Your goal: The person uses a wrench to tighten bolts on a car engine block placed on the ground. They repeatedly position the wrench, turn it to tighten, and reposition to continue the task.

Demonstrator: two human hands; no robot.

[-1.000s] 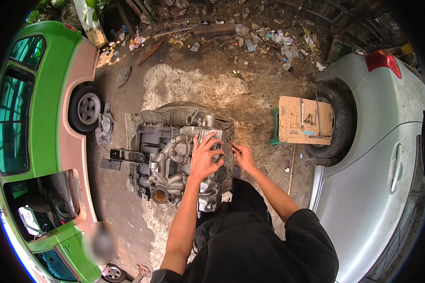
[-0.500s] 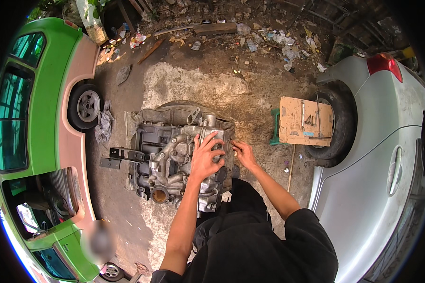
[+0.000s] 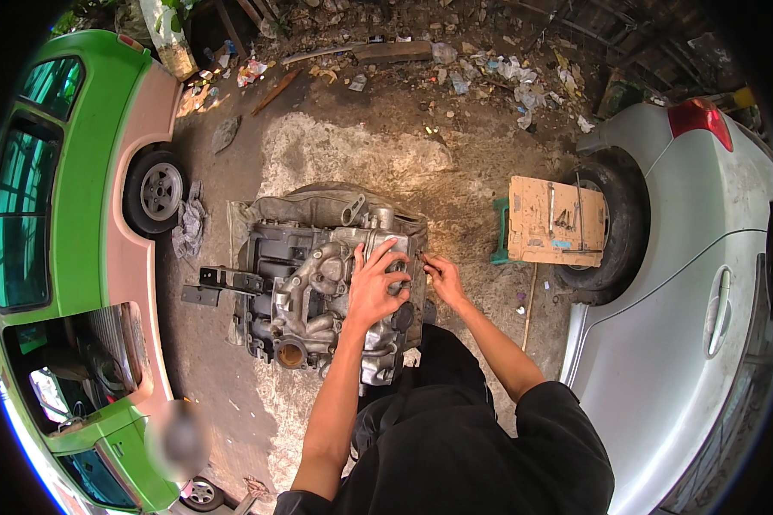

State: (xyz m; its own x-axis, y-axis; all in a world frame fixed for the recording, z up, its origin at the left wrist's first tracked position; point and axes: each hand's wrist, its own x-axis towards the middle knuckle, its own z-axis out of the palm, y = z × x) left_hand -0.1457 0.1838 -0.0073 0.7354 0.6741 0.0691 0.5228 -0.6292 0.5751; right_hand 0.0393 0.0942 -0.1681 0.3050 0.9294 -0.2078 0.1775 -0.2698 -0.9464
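A grey metal car engine (image 3: 313, 279) rests on a dark cloth or sack (image 3: 318, 195) on the ground in front of me. My left hand (image 3: 376, 281) lies on the top of its right part, fingers spread over the metal cover. Just beyond the engine's right side, my right hand (image 3: 442, 280) has its thumb and fingers pinched together close to the edge. Whatever small part they may hold is too small to make out. A black bracket (image 3: 219, 287) sticks out from the engine's left side, and a round port (image 3: 290, 354) shows at its near end.
At right, a cardboard sheet (image 3: 532, 219) with several tools lies on a green stool (image 3: 500, 232), beside a silver car (image 3: 661, 318). A green and pink van (image 3: 94, 172) stands at left. Litter (image 3: 515, 77) and a wooden plank (image 3: 392, 52) lie at the far side.
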